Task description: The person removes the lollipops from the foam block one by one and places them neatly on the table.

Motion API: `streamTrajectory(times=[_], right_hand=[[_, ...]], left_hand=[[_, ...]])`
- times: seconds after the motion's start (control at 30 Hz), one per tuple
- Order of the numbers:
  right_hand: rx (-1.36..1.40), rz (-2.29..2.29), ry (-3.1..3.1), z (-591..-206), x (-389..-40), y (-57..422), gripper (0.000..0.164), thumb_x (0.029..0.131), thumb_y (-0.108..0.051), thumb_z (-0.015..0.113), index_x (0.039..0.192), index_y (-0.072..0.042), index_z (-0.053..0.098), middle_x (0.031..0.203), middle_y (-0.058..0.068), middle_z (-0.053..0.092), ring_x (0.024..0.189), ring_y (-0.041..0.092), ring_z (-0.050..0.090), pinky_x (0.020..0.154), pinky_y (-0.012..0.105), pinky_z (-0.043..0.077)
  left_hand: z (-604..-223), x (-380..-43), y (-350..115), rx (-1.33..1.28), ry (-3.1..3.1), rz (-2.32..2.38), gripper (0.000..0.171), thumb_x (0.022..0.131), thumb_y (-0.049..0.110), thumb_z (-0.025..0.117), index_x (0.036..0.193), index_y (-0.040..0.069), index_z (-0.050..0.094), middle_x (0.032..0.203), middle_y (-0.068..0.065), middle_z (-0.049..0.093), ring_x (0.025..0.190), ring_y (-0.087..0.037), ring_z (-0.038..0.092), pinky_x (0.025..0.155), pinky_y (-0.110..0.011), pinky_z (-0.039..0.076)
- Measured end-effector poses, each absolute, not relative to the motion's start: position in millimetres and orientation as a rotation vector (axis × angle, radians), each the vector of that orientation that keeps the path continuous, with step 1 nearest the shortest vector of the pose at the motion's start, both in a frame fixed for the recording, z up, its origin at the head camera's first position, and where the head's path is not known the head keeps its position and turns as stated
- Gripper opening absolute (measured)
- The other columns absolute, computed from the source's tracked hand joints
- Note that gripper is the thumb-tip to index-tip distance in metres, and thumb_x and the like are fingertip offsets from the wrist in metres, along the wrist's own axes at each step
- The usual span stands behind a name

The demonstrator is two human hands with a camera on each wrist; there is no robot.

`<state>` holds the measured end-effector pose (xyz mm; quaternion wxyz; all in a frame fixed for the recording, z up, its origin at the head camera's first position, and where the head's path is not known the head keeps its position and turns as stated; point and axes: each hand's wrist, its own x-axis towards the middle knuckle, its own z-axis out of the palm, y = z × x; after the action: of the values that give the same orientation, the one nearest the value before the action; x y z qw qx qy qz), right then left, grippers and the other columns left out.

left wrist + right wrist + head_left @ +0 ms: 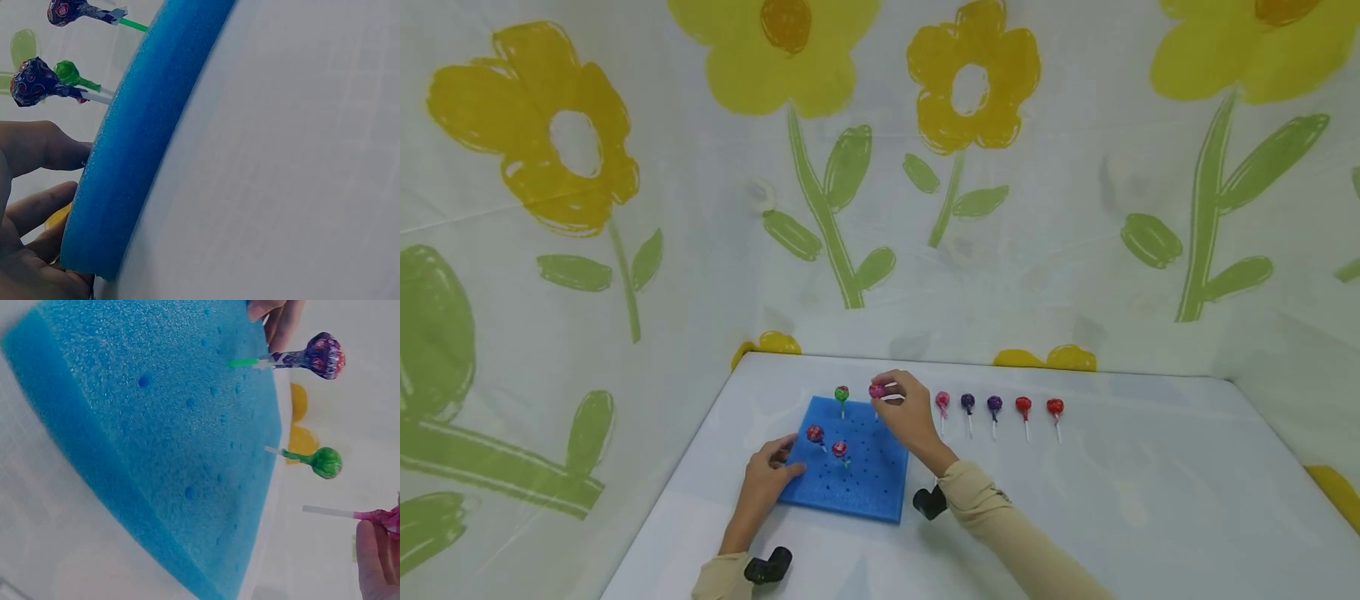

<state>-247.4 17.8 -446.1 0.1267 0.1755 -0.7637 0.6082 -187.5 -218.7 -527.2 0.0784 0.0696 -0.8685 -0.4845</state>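
Note:
A blue foam board with small holes lies on the table. My left hand holds its left edge, the thumb by the top face and the fingers along the side. Over the board's far right part, my right hand pinches a pink lollipop by its wrapped head. In the right wrist view, its white stick points at the board, with the tip apart from the foam. A green lollipop stands in the far part of the board. Two dark, red-patterned lollipops, one farther left and one nearer, also stand in it.
Right of the board, several lollipops lie in a row: a pink one, purple ones and red ones. A white curtain with printed flowers borders the table's far and left sides. Black camera mounts sit at both wrists.

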Motion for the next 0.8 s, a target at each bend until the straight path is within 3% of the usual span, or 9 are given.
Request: streamTrajectory(times=[0.17, 0.3, 0.37, 0.6, 0.8], right_hand=[[0.504, 1.780, -2.212, -437, -240, 26, 0.022, 0.083, 0.002, 0.067, 0.105, -0.001, 0.063, 0.103, 0.013, 0.062, 0.094, 0.029, 0.063, 0.079, 0.038, 0.053], [0.482, 1.779, -2.252, -447, -247, 33, 0.022, 0.083, -0.004, 0.069, 0.104, -0.009, 0.064, 0.102, 0.002, 0.062, 0.093, 0.018, 0.063, 0.076, 0.027, 0.052], [0.476, 1.790, -2.256, -445, -246, 36, 0.023, 0.083, -0.004, 0.069, 0.105, -0.009, 0.064, 0.102, 0.002, 0.062, 0.093, 0.018, 0.063, 0.076, 0.027, 0.053], [0.490, 1.792, -2.231, -435, -239, 47, 0.024, 0.083, -0.001, 0.068, 0.107, -0.005, 0.063, 0.104, 0.006, 0.062, 0.094, 0.022, 0.063, 0.076, 0.027, 0.053], [0.497, 1.780, -2.246, -413, -218, 56, 0.024, 0.084, 0.003, 0.066, 0.107, 0.004, 0.061, 0.104, 0.017, 0.061, 0.095, 0.032, 0.062, 0.077, 0.032, 0.053]], left_hand=[[-527, -189, -218, 0.197, -2.598, -1.448, 0.049, 0.079, 0.006, 0.070, 0.126, 0.002, 0.059, 0.115, -0.012, 0.061, 0.099, -0.024, 0.052, 0.082, -0.038, 0.043], [-526, -188, -218, 0.196, -2.598, -1.462, 0.049, 0.079, 0.006, 0.070, 0.127, 0.002, 0.058, 0.116, -0.012, 0.060, 0.099, -0.024, 0.051, 0.082, -0.037, 0.043], [-525, -188, -219, 0.198, -2.595, -1.473, 0.049, 0.079, 0.006, 0.070, 0.127, 0.003, 0.058, 0.116, -0.012, 0.059, 0.100, -0.024, 0.051, 0.082, -0.037, 0.043], [-525, -190, -221, 0.202, -2.592, -1.482, 0.050, 0.080, 0.006, 0.070, 0.128, 0.002, 0.057, 0.118, -0.014, 0.059, 0.101, -0.025, 0.051, 0.084, -0.040, 0.042], [-526, -187, -219, 0.199, -2.599, -1.467, 0.049, 0.080, 0.006, 0.069, 0.127, 0.003, 0.058, 0.114, -0.013, 0.059, 0.098, -0.025, 0.052, 0.083, -0.039, 0.043]])
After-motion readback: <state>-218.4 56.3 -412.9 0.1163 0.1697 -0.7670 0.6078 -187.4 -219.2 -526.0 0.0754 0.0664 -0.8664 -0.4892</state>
